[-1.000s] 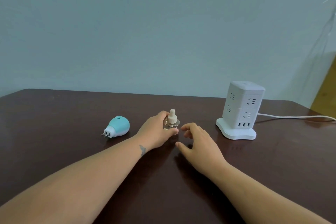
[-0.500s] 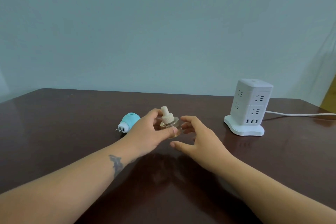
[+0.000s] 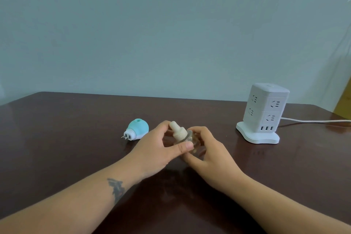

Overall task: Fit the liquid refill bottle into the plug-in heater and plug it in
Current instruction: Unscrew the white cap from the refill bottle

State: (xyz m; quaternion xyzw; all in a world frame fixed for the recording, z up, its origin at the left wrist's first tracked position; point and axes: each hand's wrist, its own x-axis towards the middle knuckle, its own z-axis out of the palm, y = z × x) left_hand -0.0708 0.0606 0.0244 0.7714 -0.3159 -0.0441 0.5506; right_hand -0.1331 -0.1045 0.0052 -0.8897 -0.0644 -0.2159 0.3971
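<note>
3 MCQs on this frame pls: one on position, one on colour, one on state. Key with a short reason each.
1. Where does the plug-in heater lie?
A. left of both hands on the table
B. plugged into the socket tower
C. in the right hand

2. What colour is the heater's body?
A. red
B. light blue
C. black

3. How is the refill bottle held?
A. lying untouched
B. by both hands, cap on
C. by the right hand alone, cap off

Key: 1 A, it rests on the table with prongs bare, far from the socket tower. 2 B, a pale blue shell on a white plug end. 3 B, the left hand and right hand both grip it, and the ribbed cap is on.
</note>
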